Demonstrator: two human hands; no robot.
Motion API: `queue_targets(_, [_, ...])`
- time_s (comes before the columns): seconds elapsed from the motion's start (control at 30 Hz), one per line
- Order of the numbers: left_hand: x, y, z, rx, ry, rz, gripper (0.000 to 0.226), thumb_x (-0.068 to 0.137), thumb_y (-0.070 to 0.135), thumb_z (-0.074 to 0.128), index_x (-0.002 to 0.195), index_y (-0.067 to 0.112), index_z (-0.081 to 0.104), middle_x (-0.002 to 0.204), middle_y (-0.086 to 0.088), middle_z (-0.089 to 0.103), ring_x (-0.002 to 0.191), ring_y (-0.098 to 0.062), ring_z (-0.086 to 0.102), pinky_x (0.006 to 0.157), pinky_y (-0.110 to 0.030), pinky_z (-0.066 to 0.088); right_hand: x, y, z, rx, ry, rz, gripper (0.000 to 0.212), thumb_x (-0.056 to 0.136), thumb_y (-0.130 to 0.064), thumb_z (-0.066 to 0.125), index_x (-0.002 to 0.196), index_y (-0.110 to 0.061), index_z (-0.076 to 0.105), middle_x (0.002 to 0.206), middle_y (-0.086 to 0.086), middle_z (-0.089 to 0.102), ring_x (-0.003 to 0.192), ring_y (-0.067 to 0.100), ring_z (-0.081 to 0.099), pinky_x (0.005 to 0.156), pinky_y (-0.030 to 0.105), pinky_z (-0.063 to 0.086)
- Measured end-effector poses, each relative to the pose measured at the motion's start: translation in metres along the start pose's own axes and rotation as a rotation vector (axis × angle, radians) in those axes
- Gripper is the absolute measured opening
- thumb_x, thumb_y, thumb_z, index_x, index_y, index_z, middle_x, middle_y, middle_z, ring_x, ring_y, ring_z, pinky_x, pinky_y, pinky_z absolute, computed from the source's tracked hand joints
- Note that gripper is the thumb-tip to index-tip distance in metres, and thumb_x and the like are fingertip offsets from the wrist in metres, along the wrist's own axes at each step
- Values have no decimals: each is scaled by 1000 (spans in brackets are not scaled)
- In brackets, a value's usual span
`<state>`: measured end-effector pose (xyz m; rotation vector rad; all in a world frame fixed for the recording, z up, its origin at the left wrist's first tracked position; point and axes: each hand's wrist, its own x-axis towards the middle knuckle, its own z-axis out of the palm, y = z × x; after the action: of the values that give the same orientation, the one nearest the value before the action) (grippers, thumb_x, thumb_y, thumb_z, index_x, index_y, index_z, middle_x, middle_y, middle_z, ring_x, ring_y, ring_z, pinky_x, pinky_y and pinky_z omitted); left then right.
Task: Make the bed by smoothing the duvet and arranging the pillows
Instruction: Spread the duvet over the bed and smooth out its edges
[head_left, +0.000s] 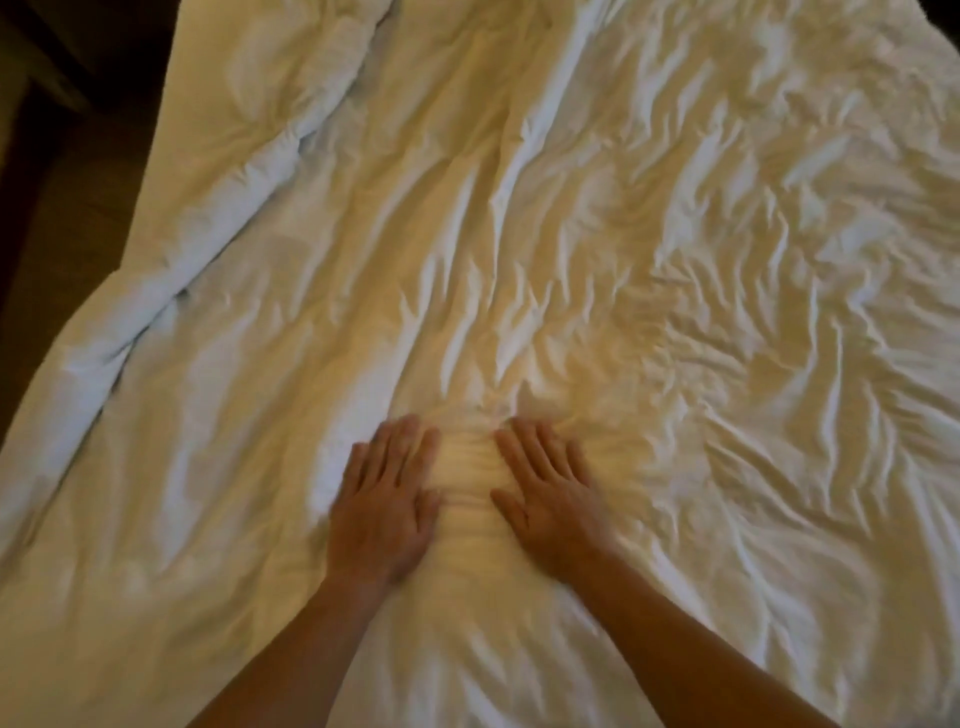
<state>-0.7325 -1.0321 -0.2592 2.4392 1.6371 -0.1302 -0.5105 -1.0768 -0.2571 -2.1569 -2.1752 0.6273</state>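
Note:
A white, heavily wrinkled duvet (571, 234) covers nearly the whole view. My left hand (384, 499) lies flat on it near the bottom middle, fingers straight and pointing away from me. My right hand (550, 493) presses flat on the duvet just beside it, a hand's width to the right. A small ridge of bunched fabric (467, 483) stands between the two hands. No pillow is in view.
The duvet's left edge forms a thick rolled fold (171, 291) running from top to bottom left. Beyond it lies a dark floor (62, 171) with a dark piece of furniture at the top left corner. Deep creases spread across the right half.

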Motion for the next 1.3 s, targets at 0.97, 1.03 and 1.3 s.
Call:
queue_targets(0.97, [292, -161, -70, -155, 95, -8, 70, 96, 49, 14, 159, 19, 8, 165, -13, 3, 152, -31, 1, 122, -50, 4, 319, -63, -66, 103, 296, 291, 72, 95, -60, 20, 159, -29, 9, 167, -1, 4, 154, 19, 0, 123, 49, 0])
queue_targets(1.03, [285, -158, -59, -92, -8, 262, 67, 95, 51, 8, 158, 28, 7, 166, -4, 3, 153, -24, 0, 122, -48, 2, 326, -74, -54, 63, 198, 158, 72, 94, -60, 18, 159, -30, 9, 167, -2, 4, 154, 19, 1, 124, 47, 6])
queue_targets(1.3, [246, -237, -51, 42, 58, -223, 65, 100, 46, 26, 158, 22, 13, 165, -6, 12, 151, -26, 14, 122, -47, 14, 263, -16, -52, 6, 178, 683, 73, 99, -61, 22, 159, -24, 5, 167, 5, 5, 154, 25, 2, 123, 53, 4])
